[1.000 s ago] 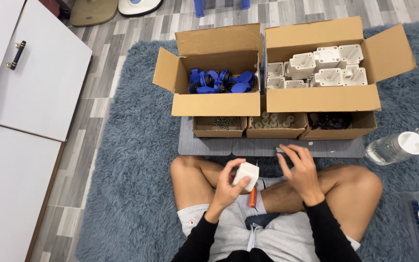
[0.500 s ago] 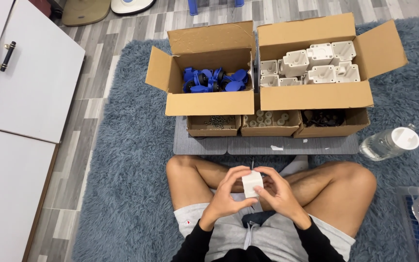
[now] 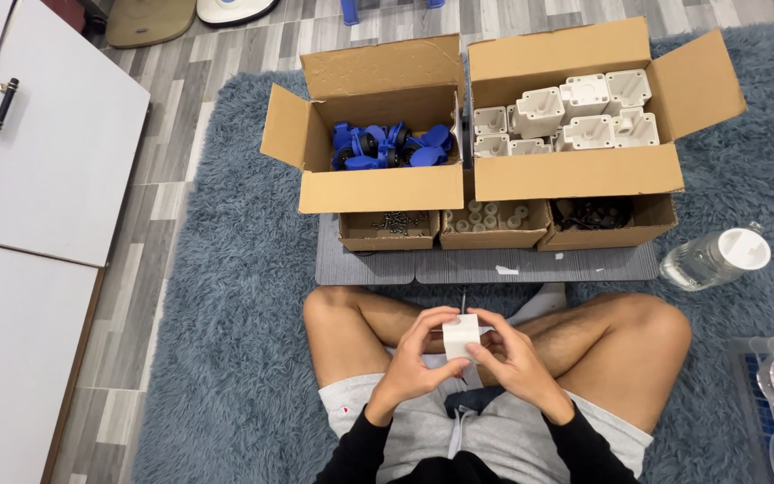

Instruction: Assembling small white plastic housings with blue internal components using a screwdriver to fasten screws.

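Left hand [image 3: 409,363] and right hand [image 3: 512,358] close their fingers around a small white plastic box [image 3: 460,334] above the lap.

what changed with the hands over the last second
The right hand came back from the grey mat and joined the left hand on the small white plastic box, now gripped by both over the lap. The cardboard boxes and water bottle stayed put.
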